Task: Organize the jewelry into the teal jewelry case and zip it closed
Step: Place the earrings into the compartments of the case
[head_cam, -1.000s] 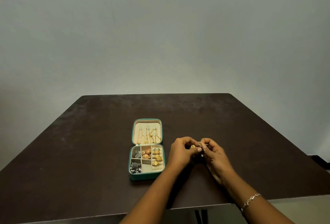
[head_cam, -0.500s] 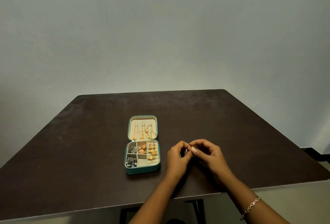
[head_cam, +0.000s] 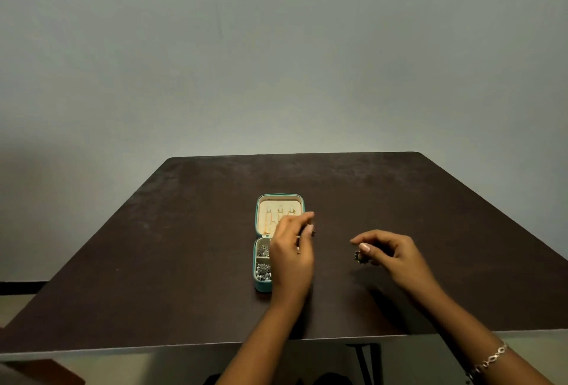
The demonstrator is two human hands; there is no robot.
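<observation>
plainly open teal jewelry case point(head_cam: 262, 285)

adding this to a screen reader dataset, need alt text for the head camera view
A person's left hand pinches a tiny blurred piece over an open teal jewelry case on a dark brown table, while the right hand, apart to the right, pinches a small dark earring. Silver pieces show inside the case.

Dim, soft light; faint shadows lie on the dark brown matte tabletop point(head_cam: 172, 261), the left hand point(head_cam: 292, 258) is motion-blurred, frame edges bow.
</observation>
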